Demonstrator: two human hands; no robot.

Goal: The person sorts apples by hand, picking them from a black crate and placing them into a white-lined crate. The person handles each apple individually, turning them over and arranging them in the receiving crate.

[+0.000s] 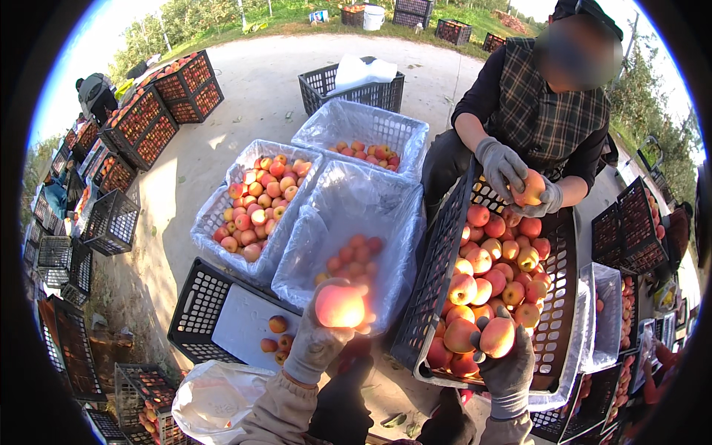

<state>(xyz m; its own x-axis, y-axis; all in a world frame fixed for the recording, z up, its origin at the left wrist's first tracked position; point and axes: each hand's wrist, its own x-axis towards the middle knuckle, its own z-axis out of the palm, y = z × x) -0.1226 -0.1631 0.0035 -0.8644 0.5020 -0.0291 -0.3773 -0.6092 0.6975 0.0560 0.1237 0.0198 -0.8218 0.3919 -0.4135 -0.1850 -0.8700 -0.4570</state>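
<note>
An apple (340, 306), lit brightly by the sun, is in my gloved left hand (317, 347) over the near end of a plastic-lined crate (361, 200). Several apples (356, 257) lie inside that crate. My right hand (509, 361), in a grey glove, grips another apple (497, 337) above the near end of a large black crate (431, 278). Many red and yellow apples (495, 267) fill the bottom of this black crate. Across from me, a co-worker's gloved hands (503, 164) hold an apple (528, 188) over its far end.
Two more lined crates with apples (256, 208) (370, 156) stand behind and to the left. A black crate (200, 300) with several apples sits at lower left, near a white sack (214, 397). Stacked full crates (189, 86) line the far left; a black crate (350, 92) holds white sheets.
</note>
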